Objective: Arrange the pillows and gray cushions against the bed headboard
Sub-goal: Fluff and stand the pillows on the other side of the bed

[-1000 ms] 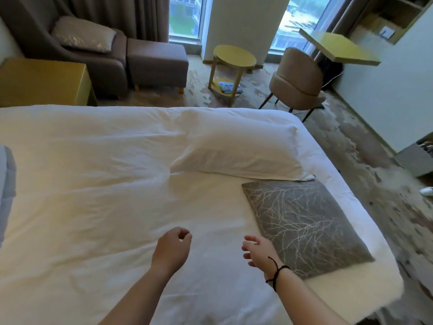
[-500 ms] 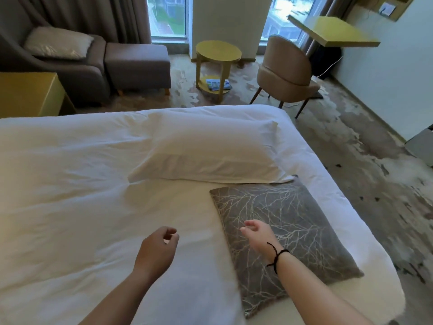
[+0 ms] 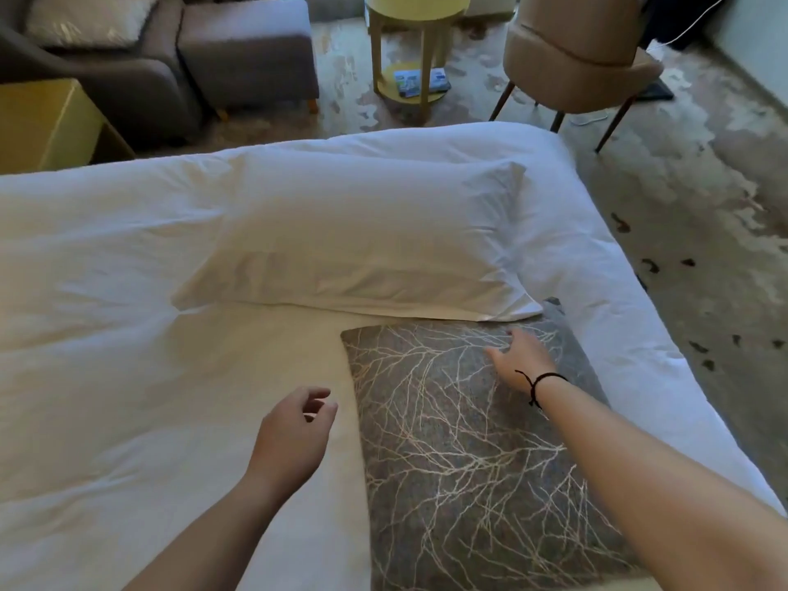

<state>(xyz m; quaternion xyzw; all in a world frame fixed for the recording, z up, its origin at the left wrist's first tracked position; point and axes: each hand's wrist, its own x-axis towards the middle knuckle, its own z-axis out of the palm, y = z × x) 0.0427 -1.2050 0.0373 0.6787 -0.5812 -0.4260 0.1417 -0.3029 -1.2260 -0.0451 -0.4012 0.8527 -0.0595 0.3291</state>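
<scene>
A gray cushion (image 3: 460, 454) with a pale branch pattern lies flat on the white bed (image 3: 106, 334), near its right edge. A white pillow (image 3: 366, 236) lies flat just beyond it, its near right corner overlapping the cushion's far edge. My right hand (image 3: 522, 360), a black band at the wrist, reaches over the cushion's far part with fingers spread, holding nothing. My left hand (image 3: 294, 432) hovers over the sheet just left of the cushion, fingers loosely curled and empty. No headboard is in view.
Beyond the bed stand a yellow bedside cabinet (image 3: 47, 121), a gray armchair (image 3: 106, 74) with footstool (image 3: 247, 49), a round yellow side table (image 3: 418, 49) and a beige chair (image 3: 575, 61). Patterned carpet (image 3: 703, 249) runs along the bed's right side.
The view has moved closer to the bed and down. My right hand has stretched forward over the gray cushion toward its far edge. My left hand has shifted up beside the cushion.
</scene>
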